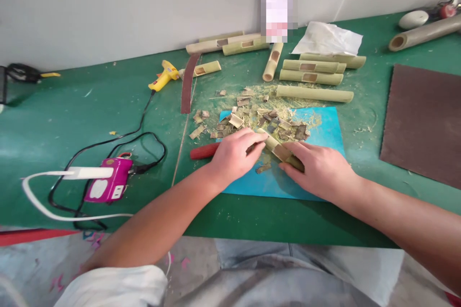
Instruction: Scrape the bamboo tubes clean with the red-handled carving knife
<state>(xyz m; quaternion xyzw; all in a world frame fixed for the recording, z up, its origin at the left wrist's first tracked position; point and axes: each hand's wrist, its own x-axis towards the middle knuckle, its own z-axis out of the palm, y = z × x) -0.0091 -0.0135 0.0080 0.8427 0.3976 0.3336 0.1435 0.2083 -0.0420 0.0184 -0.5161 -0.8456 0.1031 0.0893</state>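
A short pale-green bamboo tube [275,147] with a rectangular opening cut in its side lies at a slant above a blue mat [324,124]. My right hand [320,168] wraps its near end, thumb and fingers on either side. At the far end, my left hand [237,153] has curled fingers, with the tips against the tube's side. A red handle [204,151] sticks out from behind my left hand; its other end is hidden. Thin bamboo chips [236,121] and pale shavings are heaped just beyond my hands.
Several cut bamboo tubes [315,92] lie behind the chips. A brown sheet [421,124] is at right, a dark strip [189,86] at left. A yellow glue gun [164,76] and a magenta power adapter [110,180] with cables occupy the left of the green table [118,81].
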